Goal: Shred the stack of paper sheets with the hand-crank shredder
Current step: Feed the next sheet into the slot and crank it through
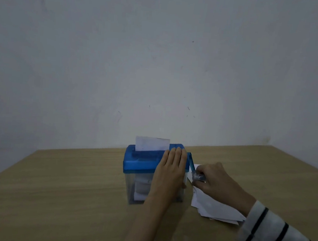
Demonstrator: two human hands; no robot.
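**A:** Your left hand (171,170) lies flat, fingers straight and pressed together, on the blue plastic lid of the clear-bodied hand-crank shredder (144,161). Keep that weight on it so the box doesn't walk across the pale wooden desk (55,197).

**B:** And the crank?

**A:** Your right hand (214,180) has its grip curled round the knob of the blue crank handle (193,167). Turn evenly, I'd say; a jerk could jam the white sheet standing in the slot (151,144).

**B:** Where's the rest?

**A:** The loose stack of white paper sheets (216,207) lies on the desk just right of the shredder, under your right wrist. Shredded paper shows in the bin.

**B:** Any brand or writing?

**A:** None I can read; faint marks on the sheets are too small.
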